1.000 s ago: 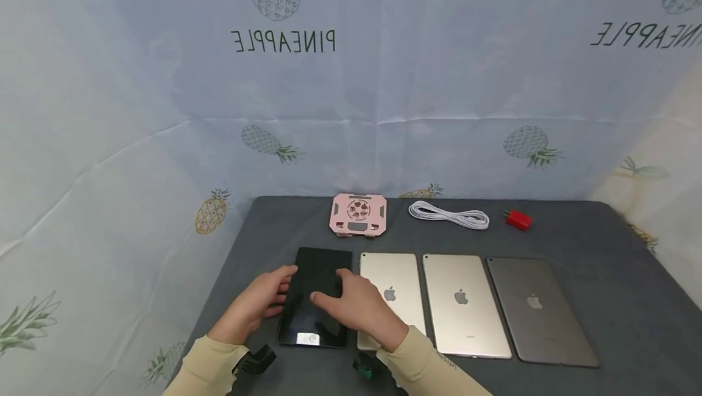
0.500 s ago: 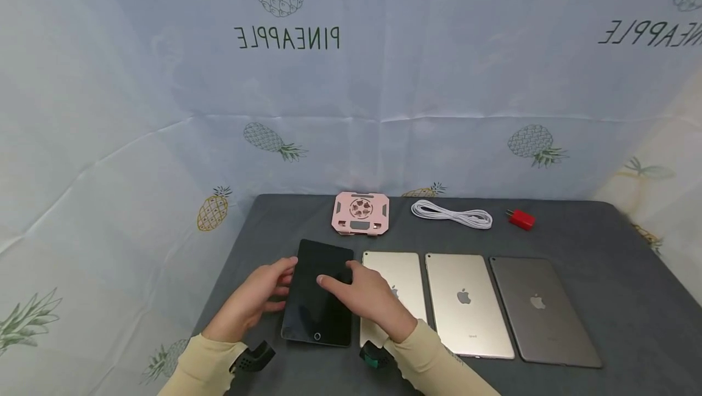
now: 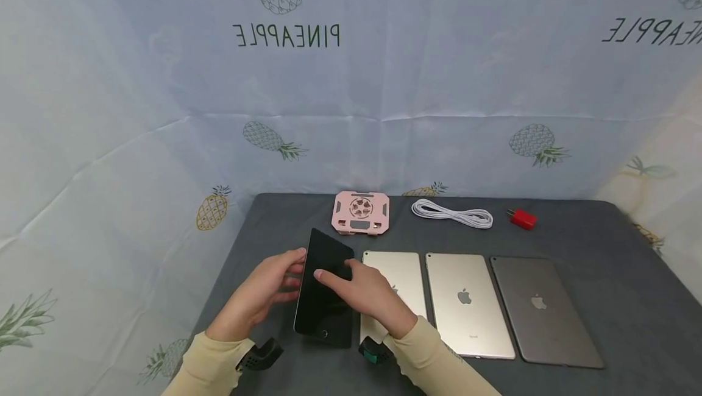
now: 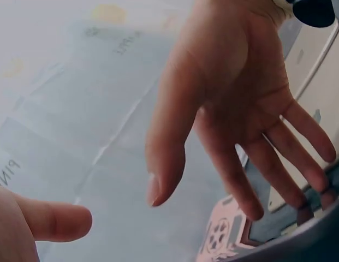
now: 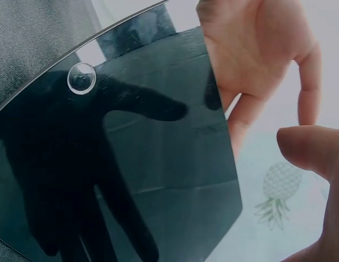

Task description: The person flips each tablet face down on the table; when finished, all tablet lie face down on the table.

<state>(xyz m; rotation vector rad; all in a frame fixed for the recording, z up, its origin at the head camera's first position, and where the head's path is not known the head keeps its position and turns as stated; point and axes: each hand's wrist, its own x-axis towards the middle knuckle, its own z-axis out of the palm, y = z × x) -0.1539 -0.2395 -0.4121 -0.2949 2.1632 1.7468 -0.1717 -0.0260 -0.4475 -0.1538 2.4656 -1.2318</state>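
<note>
A black-screened tablet (image 3: 320,304) leans with its left side raised off the table and its right side low. My left hand (image 3: 260,292) is at the raised edge, its fingers partly hidden behind it. In the left wrist view the left thumb (image 4: 60,221) stands apart from the tablet. My right hand (image 3: 370,295) hovers over the right side, thumb and fingers spread; its fingertips are near the low edge, contact unclear. The glossy screen (image 5: 169,158) mirrors this hand in the right wrist view.
To the right lie two gold tablets (image 3: 468,304) and a grey tablet (image 3: 540,311), backs up. Farther back are a pink tablet-sized stand-like plate (image 3: 360,213), a coiled white cable (image 3: 452,213) and a red plug adapter (image 3: 523,219). A pineapple-print curtain (image 3: 439,79) hangs behind the table.
The black tablet has gone from lying flat to tilted, its left side rising. My left hand has moved slightly right and up with that edge; the right hand has stayed nearly in place.
</note>
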